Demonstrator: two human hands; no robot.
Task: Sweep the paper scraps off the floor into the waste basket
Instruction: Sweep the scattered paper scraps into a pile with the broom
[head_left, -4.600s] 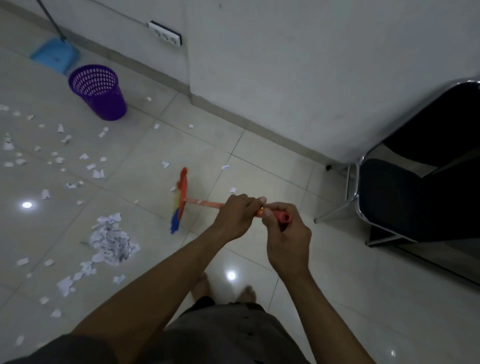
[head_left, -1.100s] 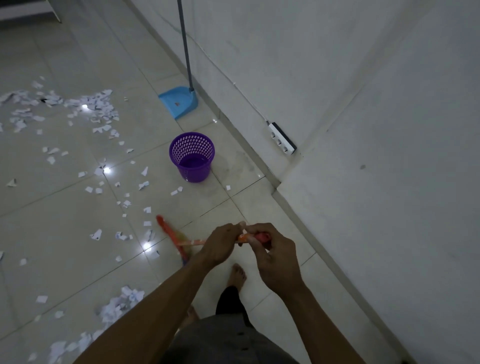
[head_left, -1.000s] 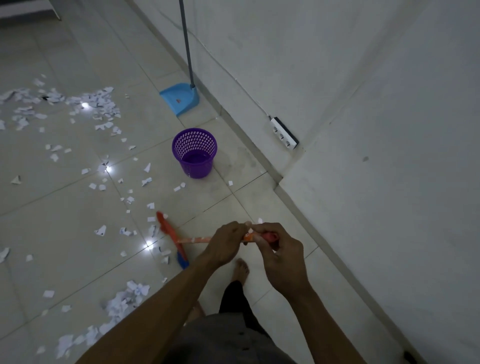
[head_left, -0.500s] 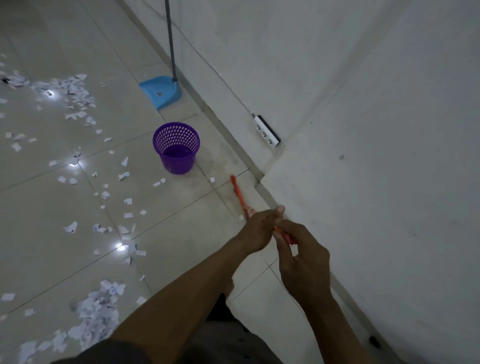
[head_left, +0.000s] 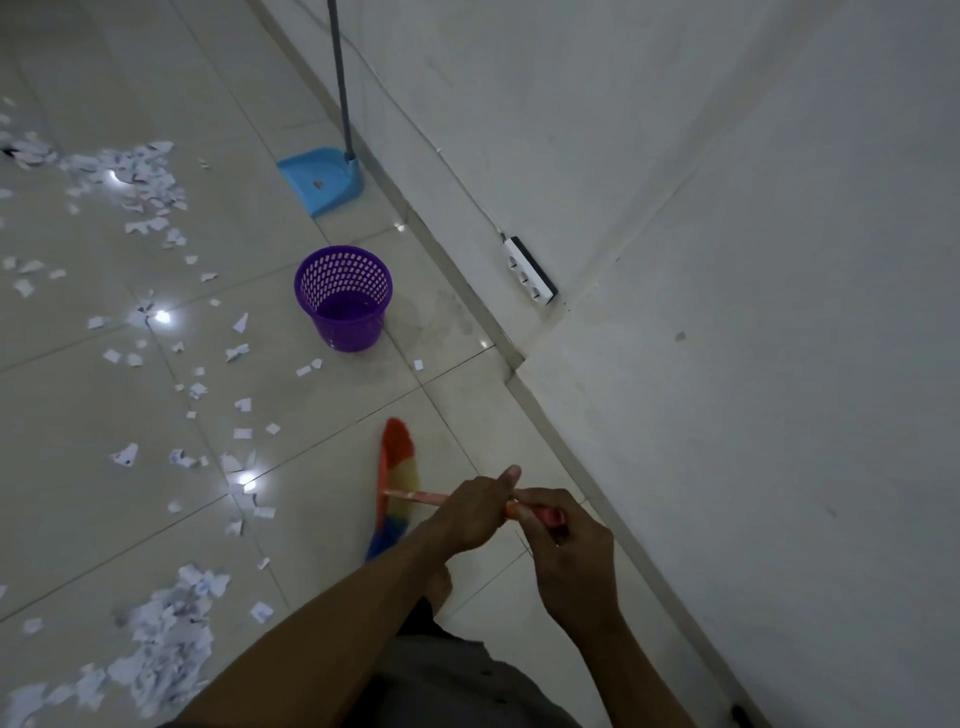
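Both hands hold a broom by its orange handle: my left hand grips the shaft and my right hand grips its end. The broom's rainbow bristle head lies on the tiled floor just left of my hands. White paper scraps form a heap at lower left, and more paper scraps lie scattered at upper left. The purple waste basket stands upright beyond the broom, near the wall.
A blue dustpan with a long grey handle leans against the wall behind the basket. A white power strip hangs low on the wall near the corner. The wall runs close along my right side. My bare foot is under my arms.
The broom head has swung from the wall corner back left and down onto the floor in front of me. My hands stayed on the handle.
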